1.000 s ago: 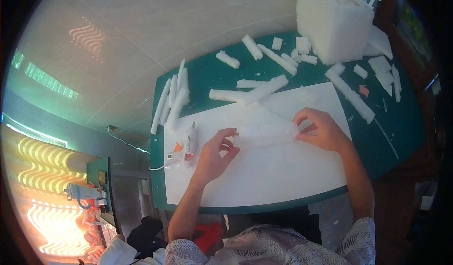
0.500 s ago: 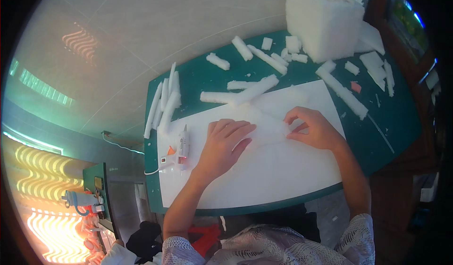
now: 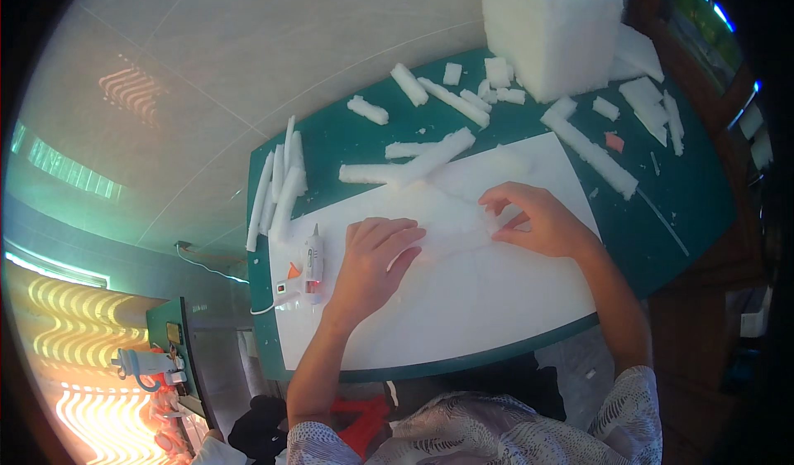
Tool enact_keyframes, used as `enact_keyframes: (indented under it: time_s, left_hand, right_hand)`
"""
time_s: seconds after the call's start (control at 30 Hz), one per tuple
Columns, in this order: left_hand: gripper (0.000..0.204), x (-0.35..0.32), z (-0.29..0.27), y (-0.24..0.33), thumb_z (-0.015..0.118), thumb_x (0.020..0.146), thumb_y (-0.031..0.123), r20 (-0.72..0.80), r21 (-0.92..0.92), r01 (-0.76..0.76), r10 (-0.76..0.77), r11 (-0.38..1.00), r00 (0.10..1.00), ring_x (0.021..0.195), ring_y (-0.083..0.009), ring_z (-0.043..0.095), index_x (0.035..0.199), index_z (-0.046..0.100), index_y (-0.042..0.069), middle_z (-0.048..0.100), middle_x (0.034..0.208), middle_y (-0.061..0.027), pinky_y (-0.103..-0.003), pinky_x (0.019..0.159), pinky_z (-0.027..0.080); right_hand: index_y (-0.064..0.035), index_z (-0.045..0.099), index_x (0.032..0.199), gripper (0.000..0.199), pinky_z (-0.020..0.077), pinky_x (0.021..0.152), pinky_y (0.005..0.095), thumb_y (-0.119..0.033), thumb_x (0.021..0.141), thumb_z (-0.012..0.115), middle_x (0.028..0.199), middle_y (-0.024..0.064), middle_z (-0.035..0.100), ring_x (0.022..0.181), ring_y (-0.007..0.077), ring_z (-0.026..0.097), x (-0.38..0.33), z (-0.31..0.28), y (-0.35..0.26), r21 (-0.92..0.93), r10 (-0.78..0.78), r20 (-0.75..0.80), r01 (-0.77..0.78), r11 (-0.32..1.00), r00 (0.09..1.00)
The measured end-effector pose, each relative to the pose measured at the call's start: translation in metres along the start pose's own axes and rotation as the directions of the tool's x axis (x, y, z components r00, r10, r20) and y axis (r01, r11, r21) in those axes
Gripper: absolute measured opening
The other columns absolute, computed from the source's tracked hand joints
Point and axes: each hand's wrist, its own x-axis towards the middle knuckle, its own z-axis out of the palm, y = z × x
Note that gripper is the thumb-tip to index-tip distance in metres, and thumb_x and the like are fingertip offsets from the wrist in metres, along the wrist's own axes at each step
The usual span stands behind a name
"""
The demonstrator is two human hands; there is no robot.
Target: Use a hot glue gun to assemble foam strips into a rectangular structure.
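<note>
Head view: a fuzzy white strip (image 3: 455, 232) is spanned between two bare hands above a smooth white board (image 3: 397, 324), its outline nearly lost against the pale surface. Its right end is pinched between the thumb and bent fingers of the right hand (image 3: 539, 222); by the left hand (image 3: 374, 260), the opposite end is met with curled fingers and the thumb set below, though whether it is gripped there cannot be told.

The strip is judged to be light, soft and easily dented or torn, with little slipperiness in its fibrous face; it would best be held gently by its two ends, without squeezing.

The same napped, foam-like texture is shared by crossed strips (image 3: 434, 157) at the board's far edge, by a bundle of long strips (image 3: 283, 185) at left and by a bulky, straight-sided white block (image 3: 550, 43) at the far right. Small blocky offcuts (image 3: 499, 72) and a flat pink scrap (image 3: 614, 141) are strewn over the green desk (image 3: 331, 138). Near the left hand, a hard-shelled white glue gun (image 3: 313, 265) with an orange trigger is laid on the board.
</note>
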Motion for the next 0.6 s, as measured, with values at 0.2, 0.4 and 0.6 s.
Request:
enact_keyframes:
  time_s: [0.2,0.4,0.6]
  left_hand:
    - [0.026,-0.0037,0.0062,0.0021,0.077,0.079,0.006,0.005,0.015,-0.009,0.009,1.000,1.000,0.102,-0.0236,0.061,0.104,0.070,0.009,0.069,0.111,-0.0047,-0.037,0.092,0.042]
    - [0.027,-0.0045,0.0088,0.0021,0.076,0.079,0.006,0.012,0.033,-0.005,0.004,0.999,1.000,0.103,-0.0238,0.061,0.105,0.070,0.010,0.069,0.111,-0.0048,-0.038,0.093,0.042]
    - [0.026,-0.0063,0.0088,0.0023,0.076,0.079,0.006,0.018,0.042,-0.009,0.008,0.999,1.000,0.103,-0.0235,0.062,0.104,0.070,0.010,0.069,0.111,-0.0051,-0.038,0.093,0.042]
  right_hand:
    - [-0.0061,0.060,0.120,0.048,0.0591,0.082,0.0329,0.009,0.076,0.074,0.111,0.0104,0.064,0.103,0.0213,0.063,-0.0001,0.0000,-0.0018,0.013,0.014,0.000,-0.014,1.000,1.000]
    - [-0.0051,0.060,0.118,0.046,0.0598,0.082,0.0326,0.009,0.077,0.074,0.111,0.0107,0.063,0.103,0.0213,0.063,-0.0003,-0.0004,0.0003,-0.019,0.010,0.001,-0.010,1.000,1.000]
    - [-0.0046,0.060,0.117,0.045,0.0599,0.082,0.0324,0.008,0.076,0.074,0.112,0.0106,0.063,0.103,0.0212,0.063,0.0000,0.0002,0.0020,-0.018,-0.005,0.008,0.005,1.000,1.000]
